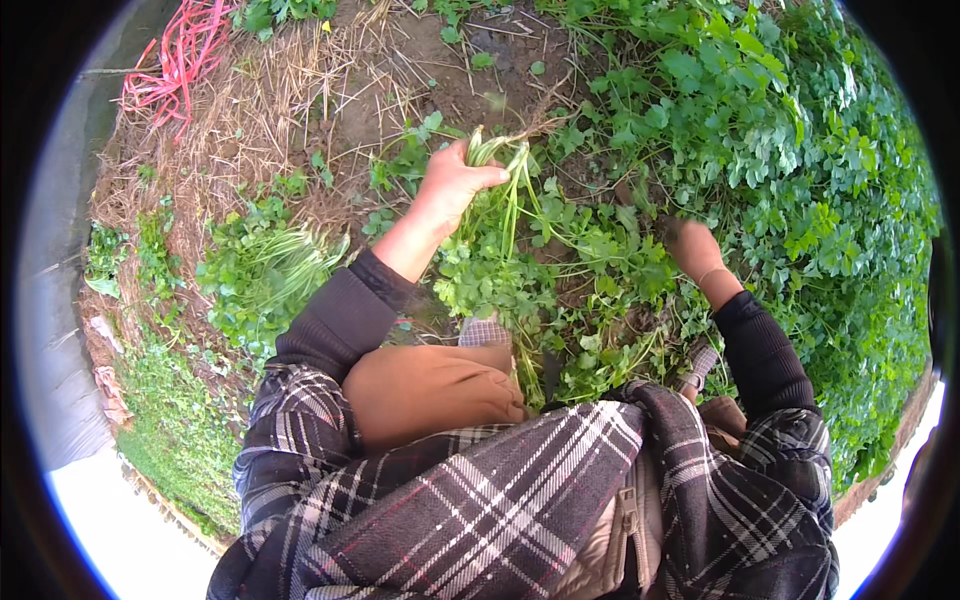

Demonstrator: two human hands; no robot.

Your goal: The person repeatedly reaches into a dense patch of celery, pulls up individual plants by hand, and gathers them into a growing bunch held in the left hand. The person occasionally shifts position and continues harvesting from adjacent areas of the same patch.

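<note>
My left hand (pixel 452 185) is closed around a bunch of leafy celery-like greens (pixel 515 195). Pale stalks bend over the thumb, thin roots stick out at the far side, and the leaves hang down toward my knees. To the right, my right hand (pixel 697 250) is curled low among the growing plants (pixel 740 150). A dark, blurred thing (pixel 672 229) shows at its fingers; its kind cannot be made out. Between the two hands, more greens (pixel 610 255) lie or grow over bare soil.
On the left, a pile of pulled greens (pixel 265 265) lies on straw-strewn soil (pixel 270 130). Tangled pink-red plastic strips (pixel 180 60) are at the far left, beside grey sheeting (pixel 55 270). Dense foliage (pixel 840 250) fills the right side. My checked shoe (pixel 484 331) stands among the plants.
</note>
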